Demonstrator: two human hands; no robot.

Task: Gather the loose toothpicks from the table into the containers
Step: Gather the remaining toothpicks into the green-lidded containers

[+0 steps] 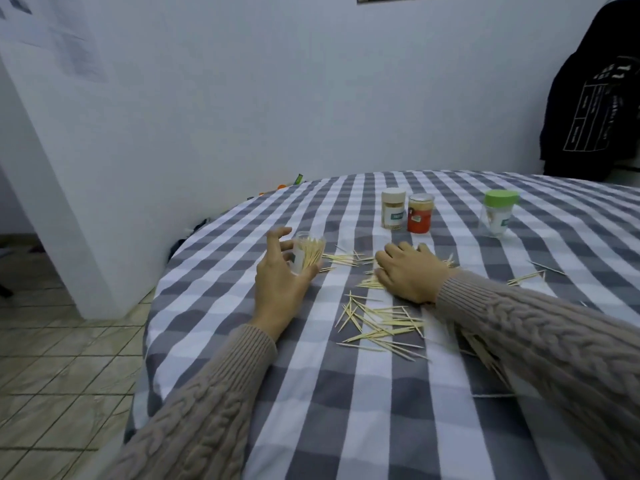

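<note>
Head view. Loose toothpicks (377, 323) lay scattered on the checked tablecloth (346, 410), pale, thin, pointed at the ends. The main heap sat between the two forearms, most long axes running left-right or slightly diagonal, a few crossing toward the far edge. A smaller bundle (346, 259) lay between the hands, axes mostly left-right. Another few (526, 278) lay out to the right, well apart from the heap.

Left hand (280, 282) held a clear open container (306, 254), thumb and fingers curled round it; the container was tilted, mouth toward the right, packed with toothpicks whose tips fanned out of the opening.

Right hand (408, 271) lay palm down on the cloth over some toothpicks, fingers bent at the tips; whether it pinched any, could not tell. The right sleeve (536, 327) covered part of the scatter.

Farther back: a white-lidded jar (393, 209) just beside an orange jar (419, 213), both upright and filled; a green-lidded clear jar (497, 213) well to the right. Dark garment (595, 98) hung at far right.
</note>
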